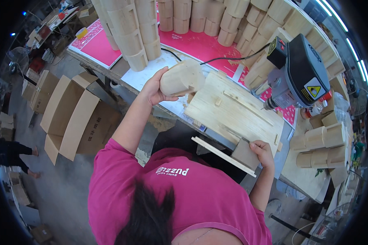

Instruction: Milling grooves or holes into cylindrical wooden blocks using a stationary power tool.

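Observation:
My left hand (154, 87) is closed round a pale wooden cylinder-shaped piece (180, 77) with a flat end, held up over the table's near edge. Beneath and to the right of it lies a wooden board jig (229, 108) with thin strips fixed on top. My right hand (262, 153) grips the edge of a flat grey-brown block (246, 154) at the jig's near right corner. A narrow wooden strip (223, 156) runs along the block's near side. The drill press (302, 73) stands beyond the jig on the right, its chuck (270, 104) above the board's far side.
Tall stacks of similar wooden pieces (126, 30) line the table's back, over pink sheets (194, 45). More stacked pieces (321, 143) lie at right. A black cable (237, 58) crosses the table. An open cardboard box (75, 118) stands on the floor at left; a person (12, 153) is farther left.

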`<state>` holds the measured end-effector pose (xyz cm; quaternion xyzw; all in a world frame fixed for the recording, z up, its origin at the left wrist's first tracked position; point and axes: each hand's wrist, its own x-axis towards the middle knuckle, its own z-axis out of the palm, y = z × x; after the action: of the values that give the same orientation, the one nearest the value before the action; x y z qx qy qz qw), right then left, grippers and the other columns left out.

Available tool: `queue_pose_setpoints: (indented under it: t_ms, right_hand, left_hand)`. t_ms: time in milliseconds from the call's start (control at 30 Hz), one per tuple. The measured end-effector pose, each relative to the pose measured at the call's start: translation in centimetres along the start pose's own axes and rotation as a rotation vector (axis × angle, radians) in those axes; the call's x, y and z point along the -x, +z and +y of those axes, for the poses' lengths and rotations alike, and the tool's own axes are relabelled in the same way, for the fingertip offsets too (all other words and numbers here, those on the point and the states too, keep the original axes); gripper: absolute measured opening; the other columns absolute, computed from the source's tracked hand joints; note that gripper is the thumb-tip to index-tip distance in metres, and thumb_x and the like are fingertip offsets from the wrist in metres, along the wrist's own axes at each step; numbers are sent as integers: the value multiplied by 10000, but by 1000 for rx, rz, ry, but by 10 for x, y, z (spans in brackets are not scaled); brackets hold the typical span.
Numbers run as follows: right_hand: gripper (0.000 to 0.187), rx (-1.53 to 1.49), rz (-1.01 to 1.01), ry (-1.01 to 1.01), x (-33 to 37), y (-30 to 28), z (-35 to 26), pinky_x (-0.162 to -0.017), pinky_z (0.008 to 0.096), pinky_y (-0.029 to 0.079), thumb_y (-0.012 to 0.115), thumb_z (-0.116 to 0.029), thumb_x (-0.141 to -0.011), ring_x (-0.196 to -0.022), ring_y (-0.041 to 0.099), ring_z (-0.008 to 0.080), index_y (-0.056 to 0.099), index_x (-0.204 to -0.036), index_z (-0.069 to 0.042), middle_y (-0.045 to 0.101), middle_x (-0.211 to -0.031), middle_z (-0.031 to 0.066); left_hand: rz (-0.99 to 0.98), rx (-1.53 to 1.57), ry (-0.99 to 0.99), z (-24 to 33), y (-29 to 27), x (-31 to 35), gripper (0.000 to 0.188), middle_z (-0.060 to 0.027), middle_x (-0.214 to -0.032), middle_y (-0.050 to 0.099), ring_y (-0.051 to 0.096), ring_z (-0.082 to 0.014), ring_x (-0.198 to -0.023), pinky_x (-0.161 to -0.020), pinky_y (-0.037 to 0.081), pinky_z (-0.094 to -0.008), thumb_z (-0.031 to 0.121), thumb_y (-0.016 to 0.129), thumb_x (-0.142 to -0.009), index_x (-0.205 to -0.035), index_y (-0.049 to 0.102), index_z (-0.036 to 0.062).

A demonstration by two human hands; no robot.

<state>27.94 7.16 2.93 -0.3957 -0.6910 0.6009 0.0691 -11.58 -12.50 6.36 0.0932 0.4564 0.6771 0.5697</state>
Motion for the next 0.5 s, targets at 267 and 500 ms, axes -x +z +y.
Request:
queue_pose_setpoints:
  t_ms: [267,500]
  right_hand:
    - [245,-18,11,-47,3,3,1,-593,208,377,661,-246,-790,-658,481,57,642,-824,-4,584,-714,-16]
    - [206,-33,29,-93,2,3,4,-569,206,355,641,-201,-814,-648,440,52,630,-813,5,544,-704,-38]
  left_hand:
    - [205,22,165,42,-32,-30,500,-143,-1072,576,620,-332,-882,-649,539,-456,512,425,-863,-1171,493,125]
    - [700,-1279,816,58,-38,-74,433,-137,-996,582,586,-276,-892,-782,473,-378,271,792,-583,-842,600,-19]
